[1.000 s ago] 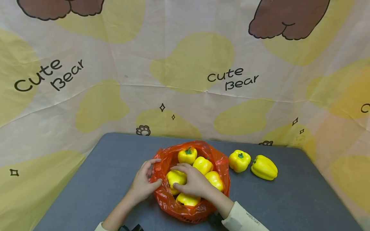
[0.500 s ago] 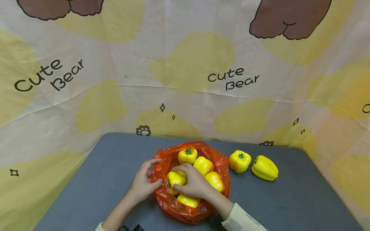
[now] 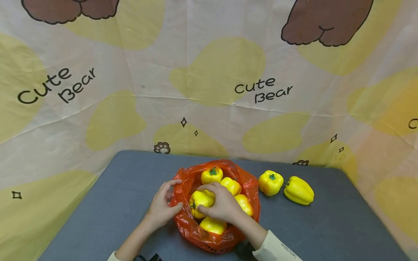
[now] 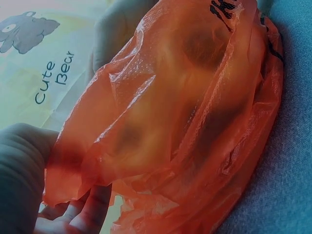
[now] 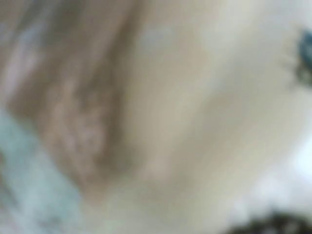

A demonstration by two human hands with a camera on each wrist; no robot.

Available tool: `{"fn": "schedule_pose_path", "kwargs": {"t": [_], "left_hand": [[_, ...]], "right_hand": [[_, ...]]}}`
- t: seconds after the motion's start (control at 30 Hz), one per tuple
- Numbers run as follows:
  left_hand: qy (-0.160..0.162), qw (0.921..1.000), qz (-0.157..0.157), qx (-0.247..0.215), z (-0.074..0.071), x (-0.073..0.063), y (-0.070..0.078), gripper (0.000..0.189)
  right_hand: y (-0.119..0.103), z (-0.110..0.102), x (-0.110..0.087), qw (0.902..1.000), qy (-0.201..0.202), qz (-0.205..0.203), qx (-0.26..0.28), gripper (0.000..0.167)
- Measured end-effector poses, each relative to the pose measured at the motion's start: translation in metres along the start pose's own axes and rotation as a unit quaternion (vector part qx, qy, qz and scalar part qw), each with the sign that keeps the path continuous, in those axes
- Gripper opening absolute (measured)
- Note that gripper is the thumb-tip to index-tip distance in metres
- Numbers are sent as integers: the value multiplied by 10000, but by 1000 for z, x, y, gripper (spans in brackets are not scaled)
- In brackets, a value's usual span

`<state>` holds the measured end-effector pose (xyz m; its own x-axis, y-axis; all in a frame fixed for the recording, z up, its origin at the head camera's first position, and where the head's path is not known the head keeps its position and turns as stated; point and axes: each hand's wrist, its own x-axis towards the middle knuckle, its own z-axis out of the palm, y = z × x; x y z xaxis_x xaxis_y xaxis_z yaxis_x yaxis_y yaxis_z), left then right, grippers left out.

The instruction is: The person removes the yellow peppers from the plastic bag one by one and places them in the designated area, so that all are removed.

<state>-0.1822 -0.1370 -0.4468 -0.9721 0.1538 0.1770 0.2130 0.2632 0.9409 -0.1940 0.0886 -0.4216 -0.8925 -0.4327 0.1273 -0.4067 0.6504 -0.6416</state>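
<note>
An orange-red plastic bag (image 3: 191,232) stands with its mouth wide and several yellow bell peppers inside. My left hand (image 3: 160,208) pinches the bag's left edge between thumb and fingers; the left wrist view shows the thin plastic (image 4: 161,97) between the thumb (image 4: 19,165) and the other fingers. Inside the bag, my right hand (image 3: 222,203) grips the yellow bell pepper (image 3: 204,198) at the left, thumb on the near side and fingers over the far side. The palm covers part of that pepper. Blur fills the right wrist view.
Two more yellow bell peppers, one upright (image 3: 270,183) and one on its side (image 3: 298,190), sit on the grey table (image 3: 310,224) right of the bag. A printed cloth (image 3: 212,72) hangs behind the table. Something small and black (image 3: 155,257) shows at the bottom edge.
The gripped bell pepper has shifted slightly up and right and turned, so its stem now shows on the left. My right hand moved with it; the left hand stayed put.
</note>
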Motion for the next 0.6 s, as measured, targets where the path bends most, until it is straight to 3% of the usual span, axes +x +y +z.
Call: {"fn": "schedule_pose_path", "kwargs": {"t": [0.6], "left_hand": [[22, 10000, 50, 41, 2, 1, -3, 62]], "right_hand": [[4, -15, -4, 9987, 441, -73, 223, 46]]}}
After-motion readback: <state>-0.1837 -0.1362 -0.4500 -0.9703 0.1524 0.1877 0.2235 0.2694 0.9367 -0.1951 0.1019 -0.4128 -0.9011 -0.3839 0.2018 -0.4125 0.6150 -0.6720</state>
